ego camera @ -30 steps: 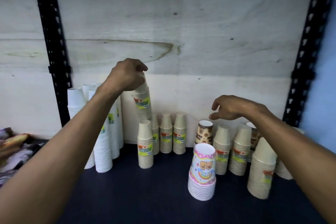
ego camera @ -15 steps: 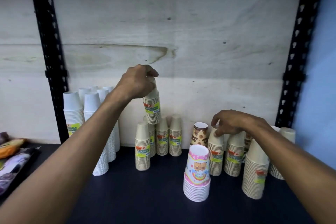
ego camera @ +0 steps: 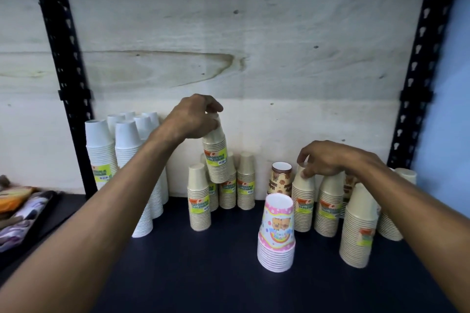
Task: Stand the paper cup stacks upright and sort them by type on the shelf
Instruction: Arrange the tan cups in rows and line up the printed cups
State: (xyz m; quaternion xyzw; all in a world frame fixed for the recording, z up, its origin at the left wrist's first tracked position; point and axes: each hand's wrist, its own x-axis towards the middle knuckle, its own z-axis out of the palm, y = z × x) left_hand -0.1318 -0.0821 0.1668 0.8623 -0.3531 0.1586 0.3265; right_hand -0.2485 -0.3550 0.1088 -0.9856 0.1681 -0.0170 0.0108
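The left hand (ego camera: 193,119) pinches the top of a beige stack (ego camera: 215,160), held above other beige stacks at the far middle of the shelf (ego camera: 203,274). The right hand (ego camera: 328,160) pinches the top of a standing stack (ego camera: 302,201) on the right.

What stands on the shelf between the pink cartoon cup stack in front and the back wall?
In the head view, one brown patterned cup stack stands behind the pink stack, close to the wall; dark bare shelf separates the two.
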